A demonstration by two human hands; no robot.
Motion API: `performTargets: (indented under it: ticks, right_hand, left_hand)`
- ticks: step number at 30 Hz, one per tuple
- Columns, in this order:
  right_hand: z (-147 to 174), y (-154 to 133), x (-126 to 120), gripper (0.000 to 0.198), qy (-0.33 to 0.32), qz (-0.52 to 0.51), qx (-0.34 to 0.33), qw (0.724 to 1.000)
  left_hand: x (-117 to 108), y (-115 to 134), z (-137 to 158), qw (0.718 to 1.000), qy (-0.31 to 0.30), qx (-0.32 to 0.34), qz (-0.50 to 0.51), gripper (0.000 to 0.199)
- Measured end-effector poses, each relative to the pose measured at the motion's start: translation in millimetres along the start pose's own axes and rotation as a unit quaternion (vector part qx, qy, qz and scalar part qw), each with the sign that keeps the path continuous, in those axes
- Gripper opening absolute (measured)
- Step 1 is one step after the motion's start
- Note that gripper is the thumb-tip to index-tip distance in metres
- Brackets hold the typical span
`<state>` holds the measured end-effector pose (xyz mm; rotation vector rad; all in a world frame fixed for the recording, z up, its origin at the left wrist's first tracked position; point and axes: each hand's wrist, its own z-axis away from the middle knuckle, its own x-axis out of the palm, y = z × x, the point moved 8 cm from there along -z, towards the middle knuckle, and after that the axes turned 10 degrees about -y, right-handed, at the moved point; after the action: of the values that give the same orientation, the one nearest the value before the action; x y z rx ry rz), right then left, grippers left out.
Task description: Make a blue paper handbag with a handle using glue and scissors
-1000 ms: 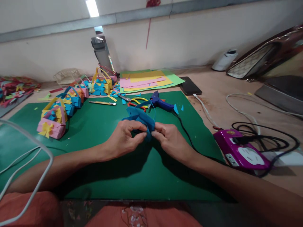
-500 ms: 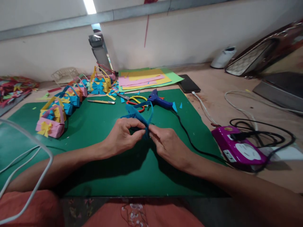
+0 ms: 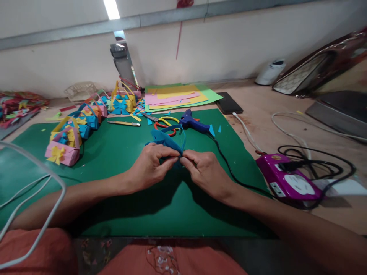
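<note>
A small blue paper basket (image 3: 168,140) with a thin strip handle is held above the green mat (image 3: 137,217), tilted, its lower part hidden by my fingers. My left hand (image 3: 153,164) pinches its near side between thumb and forefinger. From the right, my right hand (image 3: 205,172) pinches the basket's near end, its fingertips almost meeting the left ones. Just behind lie scissors (image 3: 169,123) with red and yellow handles and a blue glue gun (image 3: 193,122). Finished-looking paper baskets, among them a pink one (image 3: 67,154) with a yellow bow, stand in a row at the left.
A cutter knife (image 3: 124,123) lies behind the hands. Stacked coloured paper sheets (image 3: 172,97) and a phone (image 3: 229,103) are at the back. The glue gun's black cord runs to a purple power strip (image 3: 286,177) at the right. A white cable (image 3: 54,177) arches at the left.
Both hands have shifted very slightly, and the fingertips have drawn closer together on the blue basket. The view has moved a little. Nothing was let go.
</note>
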<state>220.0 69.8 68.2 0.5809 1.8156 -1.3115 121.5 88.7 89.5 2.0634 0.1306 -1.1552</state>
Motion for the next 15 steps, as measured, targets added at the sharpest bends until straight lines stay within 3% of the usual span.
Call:
performTargets:
  ticks: [11,15]
  right_hand:
    - [-1,1,-4,0.021,0.061,0.094,-0.058,0.992]
    - [2,-3,-10,0.018,0.110,0.116,-0.111,0.981]
  left_hand:
    - [-1,2,-1,1.000,-0.022,-0.005,0.004,0.023]
    - [-20,14,0,0.998,0.011,0.032,-0.051,0.019]
